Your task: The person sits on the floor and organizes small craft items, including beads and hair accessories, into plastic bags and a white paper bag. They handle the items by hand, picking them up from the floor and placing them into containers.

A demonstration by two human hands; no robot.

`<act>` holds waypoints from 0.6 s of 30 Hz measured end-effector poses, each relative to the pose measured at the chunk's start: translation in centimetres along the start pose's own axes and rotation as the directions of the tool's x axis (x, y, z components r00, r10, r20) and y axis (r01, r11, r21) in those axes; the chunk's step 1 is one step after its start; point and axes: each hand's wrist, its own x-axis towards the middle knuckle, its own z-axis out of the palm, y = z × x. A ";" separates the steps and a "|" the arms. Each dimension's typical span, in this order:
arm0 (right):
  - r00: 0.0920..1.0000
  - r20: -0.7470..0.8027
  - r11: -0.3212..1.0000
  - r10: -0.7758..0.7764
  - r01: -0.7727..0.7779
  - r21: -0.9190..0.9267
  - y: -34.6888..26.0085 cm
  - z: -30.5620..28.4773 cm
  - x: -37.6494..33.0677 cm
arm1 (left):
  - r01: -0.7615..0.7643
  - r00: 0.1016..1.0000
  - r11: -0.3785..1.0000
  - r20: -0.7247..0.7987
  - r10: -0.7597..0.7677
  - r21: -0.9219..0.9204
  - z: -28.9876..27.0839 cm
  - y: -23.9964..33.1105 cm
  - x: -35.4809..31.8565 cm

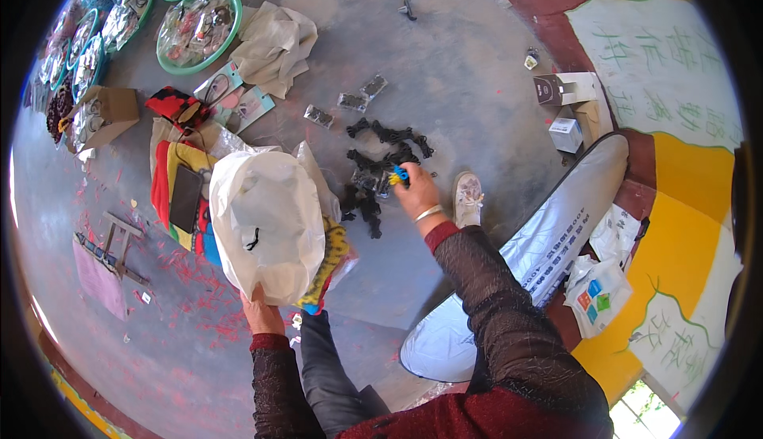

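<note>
My left hand grips the near edge of an open white bag, its mouth spread wide into an oval. One small black looped piece lies inside it. My right hand is closed on a small blue and yellow object, whose kind I cannot make out. Just beyond and left of that hand, a pile of black cord-like bundles lies on the floor. Several small clear packets with dark contents sit past the pile.
A dark phone rests on colourful cloth left of the bag. Green baskets of packaged goods and a cardboard box stand far left. A small wooden stool lies left. A silver folded sunshade-like panel leans along the right wall.
</note>
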 end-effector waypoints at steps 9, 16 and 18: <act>0.904 -0.091 0.693 -0.419 0.383 0.610 -18.5 -3.3 -5.6 | -0.033 0.999 0.999 0.015 0.033 0.016 0.0 -0.7 0.4; 0.939 -0.255 0.972 0.233 -0.230 0.042 -0.4 2.0 -0.8 | -0.017 1.000 1.000 -0.012 0.018 0.022 -0.1 0.2 -0.1; 0.875 -0.218 0.864 0.433 -0.471 -0.175 3.6 2.7 -1.0 | -0.013 1.000 1.000 -0.011 0.013 0.021 -0.1 0.1 0.0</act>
